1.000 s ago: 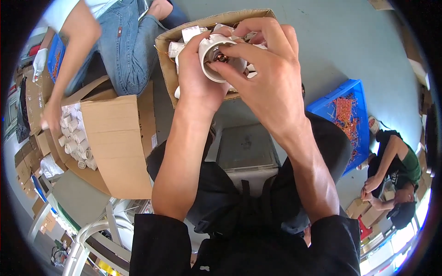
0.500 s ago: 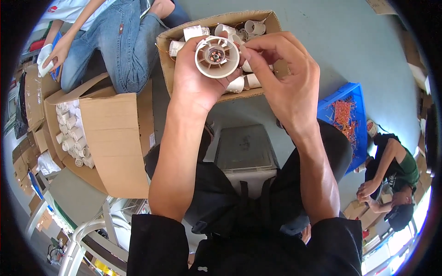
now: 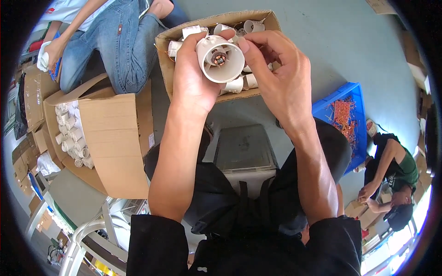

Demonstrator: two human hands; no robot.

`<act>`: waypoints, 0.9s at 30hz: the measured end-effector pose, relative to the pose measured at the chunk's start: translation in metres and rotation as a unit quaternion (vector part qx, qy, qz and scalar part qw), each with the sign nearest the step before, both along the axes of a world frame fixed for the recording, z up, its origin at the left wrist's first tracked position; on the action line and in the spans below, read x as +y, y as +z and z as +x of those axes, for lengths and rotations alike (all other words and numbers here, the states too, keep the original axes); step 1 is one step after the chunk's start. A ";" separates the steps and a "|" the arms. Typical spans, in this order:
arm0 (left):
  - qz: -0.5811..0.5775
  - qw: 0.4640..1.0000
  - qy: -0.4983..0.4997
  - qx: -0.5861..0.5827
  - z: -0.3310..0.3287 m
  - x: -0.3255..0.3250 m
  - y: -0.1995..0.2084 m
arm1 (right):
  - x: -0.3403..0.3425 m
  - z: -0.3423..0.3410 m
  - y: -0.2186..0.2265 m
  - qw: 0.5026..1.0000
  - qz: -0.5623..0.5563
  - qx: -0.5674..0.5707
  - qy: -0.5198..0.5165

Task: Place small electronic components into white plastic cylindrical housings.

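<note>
Holding a white housing [image 3: 233, 70] just above the open cardboard box [image 3: 271, 20], with a copper-wound core [image 3: 218, 58] inside it. Gripping it in the left hand [image 3: 190, 76], fingers clamped round the outside. Near the box's right end with the right hand [image 3: 284, 69], thumb and forefinger close together by the housing's rim, honestly can't tell if pinching it. In the box, more white cylinders [image 3: 235, 84]; right of it, a blue tray [image 3: 362, 122].
</note>
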State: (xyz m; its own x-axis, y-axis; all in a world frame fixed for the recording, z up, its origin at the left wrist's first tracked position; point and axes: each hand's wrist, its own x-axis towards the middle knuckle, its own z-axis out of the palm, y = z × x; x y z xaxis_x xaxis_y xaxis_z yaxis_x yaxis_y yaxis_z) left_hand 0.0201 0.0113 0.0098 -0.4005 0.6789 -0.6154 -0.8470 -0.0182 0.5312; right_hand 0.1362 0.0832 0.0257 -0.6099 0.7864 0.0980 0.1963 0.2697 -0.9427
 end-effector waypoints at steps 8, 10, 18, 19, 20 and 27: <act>0.049 0.998 -0.017 0.023 0.000 -0.004 -0.001 | 0.002 0.000 -0.003 0.997 0.044 0.007 0.065; 0.062 0.997 -0.029 0.033 -0.003 -0.006 -0.005 | 0.001 0.000 -0.005 0.995 0.048 0.001 0.089; 0.012 0.987 -0.066 0.146 0.007 -0.003 -0.006 | 0.002 0.006 0.004 0.985 -0.093 -0.051 0.135; 0.017 0.988 -0.057 0.142 0.010 -0.001 -0.007 | 0.003 0.007 0.005 0.985 -0.094 -0.052 0.134; 0.023 0.989 -0.049 0.138 0.013 0.000 -0.007 | 0.003 0.008 0.005 0.983 -0.113 -0.061 0.129; 0.016 0.990 -0.058 0.129 0.019 0.000 -0.012 | -0.002 0.014 -0.003 0.980 -0.164 -0.061 0.099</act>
